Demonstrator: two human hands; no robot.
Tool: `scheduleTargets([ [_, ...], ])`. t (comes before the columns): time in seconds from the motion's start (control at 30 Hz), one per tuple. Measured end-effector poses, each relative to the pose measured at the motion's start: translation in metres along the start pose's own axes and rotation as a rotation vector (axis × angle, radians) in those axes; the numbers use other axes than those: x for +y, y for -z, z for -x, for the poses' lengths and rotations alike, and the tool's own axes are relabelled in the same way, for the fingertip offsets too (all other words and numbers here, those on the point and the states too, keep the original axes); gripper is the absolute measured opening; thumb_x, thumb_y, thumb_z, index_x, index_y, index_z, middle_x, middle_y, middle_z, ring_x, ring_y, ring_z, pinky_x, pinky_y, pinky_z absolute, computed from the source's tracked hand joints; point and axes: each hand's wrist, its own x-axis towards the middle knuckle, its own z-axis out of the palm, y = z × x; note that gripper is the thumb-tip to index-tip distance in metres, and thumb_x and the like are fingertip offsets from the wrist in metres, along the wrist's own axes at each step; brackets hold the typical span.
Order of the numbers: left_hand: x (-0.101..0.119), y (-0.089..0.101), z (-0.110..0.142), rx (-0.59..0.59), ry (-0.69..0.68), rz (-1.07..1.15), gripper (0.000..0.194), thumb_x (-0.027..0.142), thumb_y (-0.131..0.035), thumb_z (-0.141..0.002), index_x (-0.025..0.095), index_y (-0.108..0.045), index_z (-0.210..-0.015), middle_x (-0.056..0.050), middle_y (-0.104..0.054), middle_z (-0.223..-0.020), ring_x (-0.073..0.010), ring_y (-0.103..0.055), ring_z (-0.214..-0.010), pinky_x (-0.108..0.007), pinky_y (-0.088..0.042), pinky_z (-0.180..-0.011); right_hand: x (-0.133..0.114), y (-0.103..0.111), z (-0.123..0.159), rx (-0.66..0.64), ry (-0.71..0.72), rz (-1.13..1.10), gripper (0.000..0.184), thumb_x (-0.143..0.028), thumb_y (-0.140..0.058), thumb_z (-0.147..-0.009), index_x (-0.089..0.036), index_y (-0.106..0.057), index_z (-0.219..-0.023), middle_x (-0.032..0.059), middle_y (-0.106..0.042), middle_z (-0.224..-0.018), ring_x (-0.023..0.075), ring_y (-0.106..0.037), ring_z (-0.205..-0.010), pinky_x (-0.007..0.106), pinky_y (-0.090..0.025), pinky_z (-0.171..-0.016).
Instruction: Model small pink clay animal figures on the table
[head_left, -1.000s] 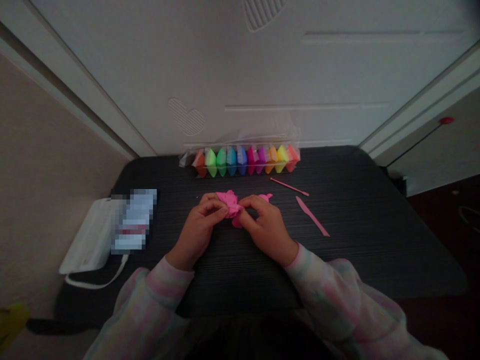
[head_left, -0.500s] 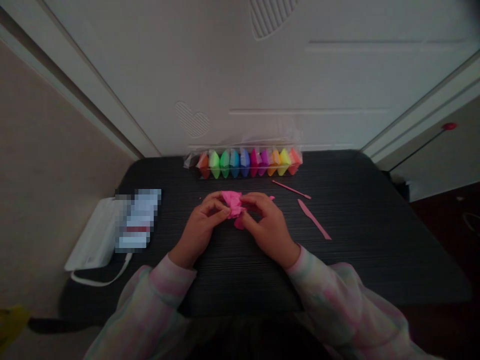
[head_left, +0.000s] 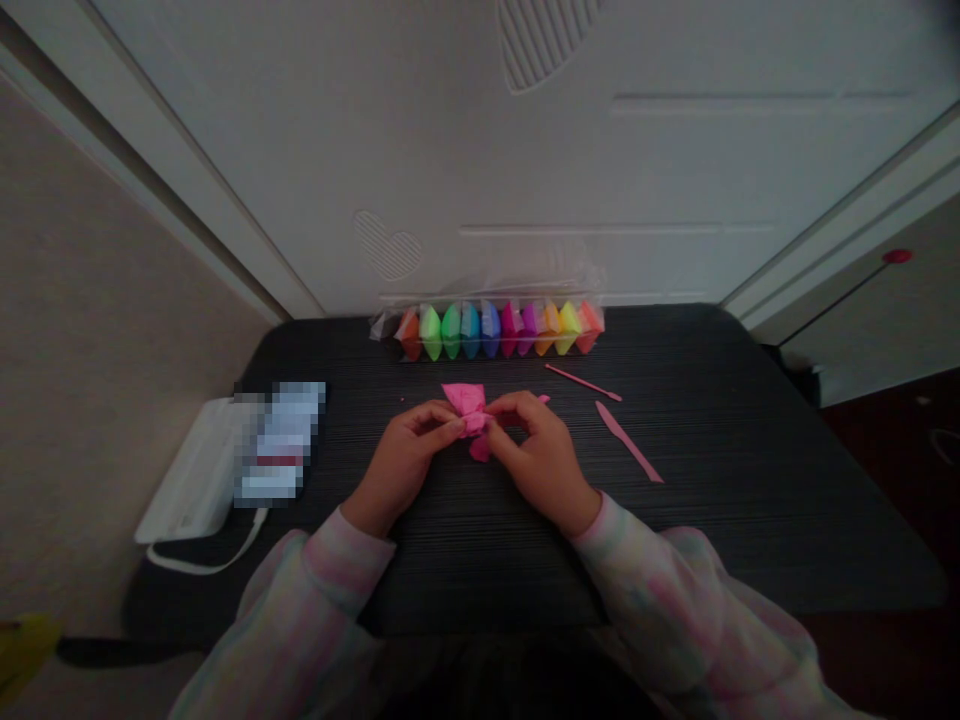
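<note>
Pink modelling clay, thin and folded with a flared upper end, is held between both hands over the dark table. My left hand pinches its left side between thumb and fingers. From the right, my right hand pinches the same piece. Just below the fingertips shows another bit of pink clay; I cannot tell whether it is joined on. A small pink scrap lies behind my right fingers, partly hidden.
A clear pack of coloured clay lies along the table's back edge. Right of my hands are a thin pink stick tool and a pink plastic knife. At left, a phone rests by a white power bank with a cable.
My left index finger has drawn back slightly, so more of the clay's flared top shows. Both hands keep their pinch on the clay. The view has shifted a little.
</note>
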Motion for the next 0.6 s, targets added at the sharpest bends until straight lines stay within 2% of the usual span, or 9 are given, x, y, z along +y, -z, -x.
scheduleTargets([
  [0.1, -0.001, -0.002, 0.001, -0.019, 0.131, 0.176, 0.010, 0.020, -0.072, -0.060, 0.015, -0.063, -0.059, 0.001, -0.059, -0.062, -0.0095, -0.052, -0.063, -0.024, -0.041, -0.068, 0.001, 0.000, -0.001, -0.049, -0.011, -0.028, 0.010, -0.013, -0.055, -0.074, -0.017, -0.061, -0.082, 0.0026, -0.062, -0.078, 0.0134, -0.059, -0.072, 0.027, -0.048, -0.069],
  [0.17, -0.001, -0.002, 0.001, -0.026, 0.166, 0.252, 0.011, 0.019, -0.072, -0.061, 0.014, -0.062, -0.059, 0.001, -0.060, -0.063, -0.0093, -0.053, -0.064, -0.024, -0.042, -0.070, 0.000, 0.001, -0.003, -0.071, -0.049, -0.081, 0.012, -0.014, -0.055, -0.075, -0.017, -0.063, -0.083, 0.0027, -0.063, -0.080, 0.0130, -0.059, -0.073, 0.027, -0.048, -0.069],
  [0.27, -0.002, -0.003, 0.002, -0.046, 0.183, 0.354, 0.014, 0.020, -0.073, -0.061, 0.014, -0.061, -0.060, 0.000, -0.060, -0.066, -0.0098, -0.055, -0.068, -0.025, -0.043, -0.075, -0.005, 0.004, -0.007, -0.114, -0.192, -0.240, 0.012, -0.017, -0.057, -0.074, -0.019, -0.065, -0.083, 0.0007, -0.066, -0.078, 0.0120, -0.061, -0.070, 0.025, -0.048, -0.065],
  [0.4, 0.000, -0.003, 0.003, -0.100, 0.213, 0.438, 0.017, 0.025, -0.073, -0.061, 0.014, -0.060, -0.061, -0.001, -0.061, -0.070, -0.0116, -0.055, -0.072, -0.026, -0.044, -0.077, -0.010, 0.006, -0.010, -0.250, -0.389, -0.526, 0.011, -0.022, -0.063, -0.070, -0.019, -0.067, -0.080, -0.0032, -0.065, -0.068, 0.0096, -0.059, -0.062, 0.023, -0.046, -0.060],
  [0.53, 0.001, -0.003, 0.003, -0.112, 0.236, 0.449, 0.015, 0.026, -0.070, -0.064, 0.015, -0.061, -0.065, -0.002, -0.061, -0.071, -0.0141, -0.056, -0.070, -0.029, -0.045, -0.074, -0.008, 0.004, -0.008, -0.308, -0.465, -0.724, 0.012, -0.025, -0.062, -0.071, -0.016, -0.066, -0.079, -0.0045, -0.061, -0.060, 0.0070, -0.053, -0.055, 0.022, -0.043, -0.057],
  [0.6, 0.000, -0.002, 0.002, -0.109, 0.239, 0.462, 0.011, 0.024, -0.069, -0.065, 0.015, -0.061, -0.063, -0.002, -0.061, -0.069, -0.0135, -0.055, -0.068, -0.029, -0.045, -0.073, -0.008, 0.003, -0.007, -0.304, -0.464, -0.741, 0.011, -0.024, -0.060, -0.072, -0.016, -0.065, -0.077, -0.0045, -0.060, -0.059, 0.0065, -0.053, -0.055, 0.022, -0.043, -0.057],
])
